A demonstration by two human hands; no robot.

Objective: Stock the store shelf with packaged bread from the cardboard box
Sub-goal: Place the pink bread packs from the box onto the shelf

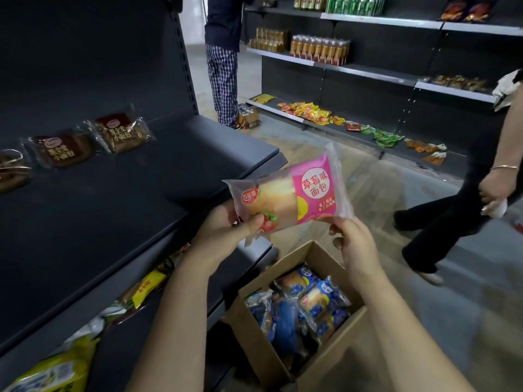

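Both hands are up on one pink bread packet (291, 196), held in the air just off the front edge of the dark shelf (141, 193), near its right corner and above the cardboard box (336, 360); the left hand (226, 230) grips the packet's lower left corner, thumb pressed on the front and fingers curled behind; the right hand (353, 241) pinches the lower right edge between thumb and fingertips, the other fingers loosely bent; the packet is tilted, its pink label facing the camera. Down below, the box stands open on the floor beside the shelf's front, with blue bread packets (305, 309) heaped inside. On the shelf, towards the back left, two brown bread packets (121, 132) lie side by side, a third cut off at the left edge; yellow packets (147, 287) show on the tier beneath. Across the aisle, far shelving (368, 72) carries bottled drinks (319, 49) and loose snack sachets (308, 110); a person in checked trousers (222, 80) stands at its end; another person in dark trousers (452, 216) is at the right edge.
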